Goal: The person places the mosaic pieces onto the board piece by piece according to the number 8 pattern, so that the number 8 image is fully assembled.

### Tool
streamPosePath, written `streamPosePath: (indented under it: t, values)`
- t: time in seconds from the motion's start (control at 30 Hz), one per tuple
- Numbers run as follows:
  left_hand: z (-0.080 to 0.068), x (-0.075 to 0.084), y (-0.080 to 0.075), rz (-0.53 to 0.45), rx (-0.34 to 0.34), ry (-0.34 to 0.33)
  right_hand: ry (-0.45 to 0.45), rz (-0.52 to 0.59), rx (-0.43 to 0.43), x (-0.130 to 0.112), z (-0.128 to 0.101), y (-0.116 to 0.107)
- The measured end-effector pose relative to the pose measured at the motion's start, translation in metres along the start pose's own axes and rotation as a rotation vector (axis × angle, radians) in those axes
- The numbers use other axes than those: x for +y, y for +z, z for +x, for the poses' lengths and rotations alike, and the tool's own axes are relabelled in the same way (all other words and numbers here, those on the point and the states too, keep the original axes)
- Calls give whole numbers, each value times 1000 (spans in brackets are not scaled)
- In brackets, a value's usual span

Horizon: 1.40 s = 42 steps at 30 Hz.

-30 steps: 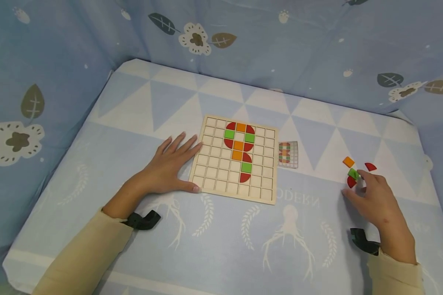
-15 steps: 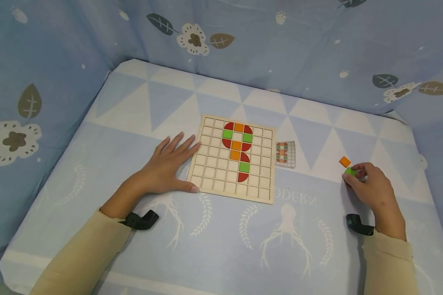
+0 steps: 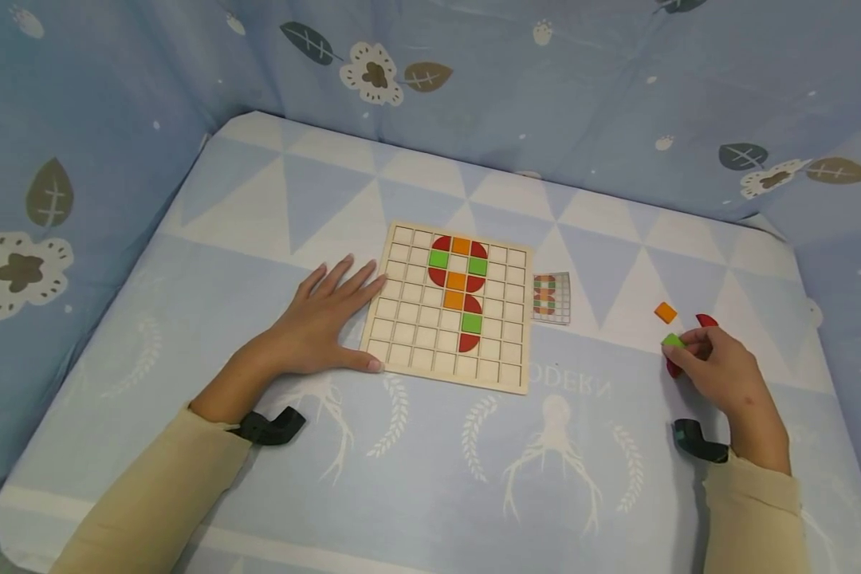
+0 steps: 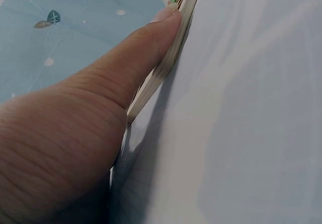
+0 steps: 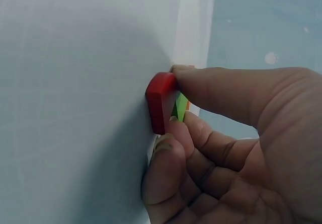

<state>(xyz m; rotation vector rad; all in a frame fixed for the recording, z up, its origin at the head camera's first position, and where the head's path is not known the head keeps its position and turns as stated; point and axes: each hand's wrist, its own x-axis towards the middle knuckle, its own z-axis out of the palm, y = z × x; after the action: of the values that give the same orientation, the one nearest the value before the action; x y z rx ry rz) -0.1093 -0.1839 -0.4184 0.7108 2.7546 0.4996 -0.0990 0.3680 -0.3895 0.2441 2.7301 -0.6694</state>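
A square wooden grid board lies on the table, with red quarter-circle, orange square and green square tiles set in some cells. My left hand rests spread out along its left side, fingertips and thumb at the edge; in the left wrist view the thumb lies against the board's side. To the right, my right hand pinches a green square tile between thumb and fingers. A red quarter-circle tile stands tilted at the same fingertips, partly covering the green one in the right wrist view.
A small pattern card lies beside the board's right edge. An orange square tile and another red quarter-circle tile lie near my right hand. Patterned blue fabric rises behind the table.
My right hand has closed on the green tile and shifted slightly left. One red tile that lay flat near it is now tilted at the fingertips. The left hand stays at the board.
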Motion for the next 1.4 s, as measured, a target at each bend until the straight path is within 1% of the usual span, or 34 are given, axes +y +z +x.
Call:
streamPosePath:
  t: [0.13,0.23,0.37,0.43,0.53,0.6,0.7,0.83,0.93,1.0,1.07,1.13,1.2,1.27,1.3,1.37,1.4]
  values:
    - [1,0,0,-3,3,2,8,4,-5,2,0,0]
    - [1,0,0,-3,1,5,-7,-19,-5,4,4,-1]
    - [1,-1,1,-4,-1,1,-65,-60,-52,5,15,-6]
    - [0,-1,1,-10,-3,-4,-88,-56,-83,5,21,-9]
    - [-1,-2,1,-17,-8,-6,-73,-37,-96,3,31,-10]
    - [-2,-2,1,-15,-9,-8,-51,-25,-83,0,36,-9]
    - [-2,-2,0,-14,-10,-10,-24,-21,-40,-5,41,-5]
    - [-2,0,-1,-18,-9,-9,3,-5,0,-9,43,-3]
    - [-1,0,-1,-17,-8,-9,13,2,-6,-9,39,-2]
    - [0,0,0,-13,-12,-7,-3,0,28,-9,34,0]
    - [1,0,1,-16,-15,-2,-11,20,82,-12,26,3]
    - [2,1,1,-20,-16,7,-44,50,165,-22,18,6]
    - [2,2,1,-20,-13,7,-96,84,229,-41,9,10]
    - [1,2,0,-18,-10,0,-213,93,274,-66,2,15]
    - [1,1,0,-17,-10,-2,-271,98,280,-80,-1,19]
    - [1,0,0,-8,-12,-11,-402,94,273,-108,-5,28]
    - [1,0,0,-4,-13,-11,-464,95,255,-122,-6,33]
